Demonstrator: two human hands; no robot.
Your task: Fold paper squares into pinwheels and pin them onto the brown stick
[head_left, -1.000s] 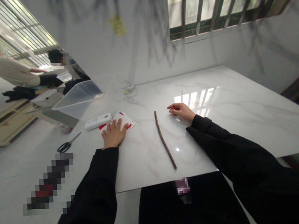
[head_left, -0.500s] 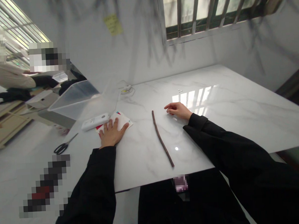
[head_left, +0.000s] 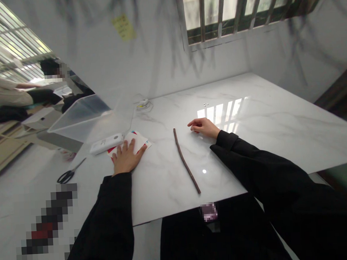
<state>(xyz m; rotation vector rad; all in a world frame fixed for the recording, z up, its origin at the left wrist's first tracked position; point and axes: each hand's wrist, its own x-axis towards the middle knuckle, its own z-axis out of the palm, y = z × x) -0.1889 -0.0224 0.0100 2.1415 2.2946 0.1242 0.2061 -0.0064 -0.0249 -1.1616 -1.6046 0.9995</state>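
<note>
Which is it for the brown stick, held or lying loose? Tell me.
Lying loose: the brown stick rests on the white table between the left hand and right hand, touching neither.

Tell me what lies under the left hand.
Papers lie under the left hand, white on top, with red and blue showing at the edges. Whatever the palm and fingers cover cannot be seen.

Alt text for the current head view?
A person's left hand is spread on some papers on a white table; the right hand is loosely bent, seemingly empty. A brown stick lies between the hands. A white device lies beside the papers, with scissors farther left.
</note>
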